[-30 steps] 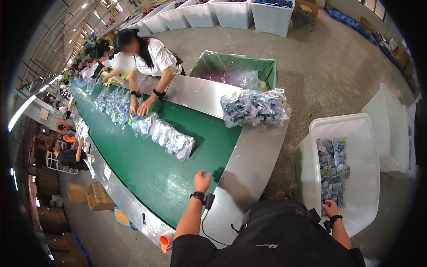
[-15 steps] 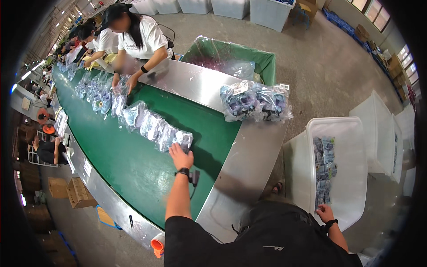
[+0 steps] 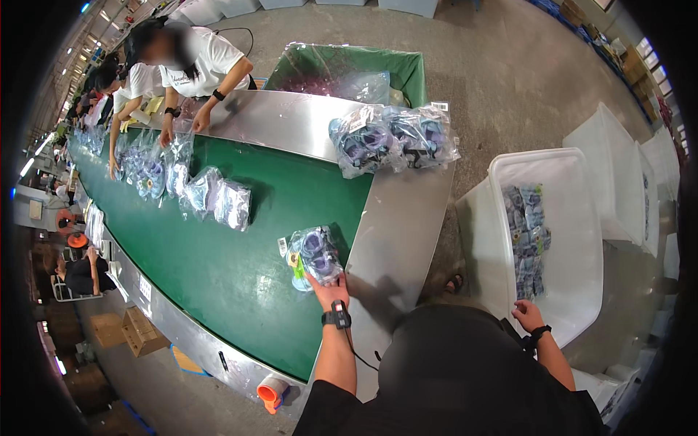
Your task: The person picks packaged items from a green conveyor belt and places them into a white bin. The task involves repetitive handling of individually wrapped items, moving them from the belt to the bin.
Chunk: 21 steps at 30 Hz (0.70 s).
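My left hand [image 3: 331, 289] is closed on the near edge of a clear-bagged pair of purple and blue clogs [image 3: 317, 251] with a green tag, low over the green conveyor belt [image 3: 218, 291]. My right hand [image 3: 528, 316] is at the near rim of a white bin [image 3: 574, 218], fingers loosely bent and apart, nothing visible in them. Inside that bin lie several bagged packs [image 3: 528, 240] in rows. Farther up the belt, more bagged pairs [image 3: 218, 196] lie overlapping in a line.
Larger bagged clogs [image 3: 392, 138] rest on the metal table corner, beside a green-lined container [image 3: 400, 69]. Across the belt, a co-worker in a white shirt [image 3: 203, 62] handles bagged pairs. An orange cup-like holder [image 3: 269, 392] sits at the belt's near edge; more white bins [image 3: 611, 174] stand right.
My left hand has drawn a bagged pair nearer and to the right, away from the line. The view has shifted. The co-worker's hands have moved apart a little.
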Each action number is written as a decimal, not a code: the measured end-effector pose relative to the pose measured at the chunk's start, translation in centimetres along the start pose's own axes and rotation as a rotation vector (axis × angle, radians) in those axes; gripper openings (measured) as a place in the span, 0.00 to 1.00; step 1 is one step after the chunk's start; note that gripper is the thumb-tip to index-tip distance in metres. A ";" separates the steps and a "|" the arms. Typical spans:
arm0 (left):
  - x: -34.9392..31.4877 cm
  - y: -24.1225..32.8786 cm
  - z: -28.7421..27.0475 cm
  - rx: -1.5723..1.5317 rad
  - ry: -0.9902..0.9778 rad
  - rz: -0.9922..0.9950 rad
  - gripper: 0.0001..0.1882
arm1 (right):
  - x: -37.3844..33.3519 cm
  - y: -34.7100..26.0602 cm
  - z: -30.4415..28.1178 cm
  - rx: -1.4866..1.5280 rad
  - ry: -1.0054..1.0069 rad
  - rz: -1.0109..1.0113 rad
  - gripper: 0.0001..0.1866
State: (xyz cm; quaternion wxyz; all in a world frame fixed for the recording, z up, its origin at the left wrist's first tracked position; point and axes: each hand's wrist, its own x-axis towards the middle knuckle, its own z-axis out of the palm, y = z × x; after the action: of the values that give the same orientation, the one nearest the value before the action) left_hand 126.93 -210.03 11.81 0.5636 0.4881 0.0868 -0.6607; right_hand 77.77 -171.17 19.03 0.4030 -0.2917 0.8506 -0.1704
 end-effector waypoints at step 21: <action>-11.2 -7.1 9.8 0.716 -0.176 -0.451 0.16 | 1.7 -19.4 -3.2 0.137 0.114 -0.755 0.22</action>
State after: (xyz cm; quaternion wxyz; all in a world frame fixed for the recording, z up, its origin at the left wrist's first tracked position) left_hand 114.39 -206.70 22.02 0.2056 0.5636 -0.0917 -0.7948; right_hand 81.38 -187.05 30.19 0.2827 -0.5468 0.6908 -0.3792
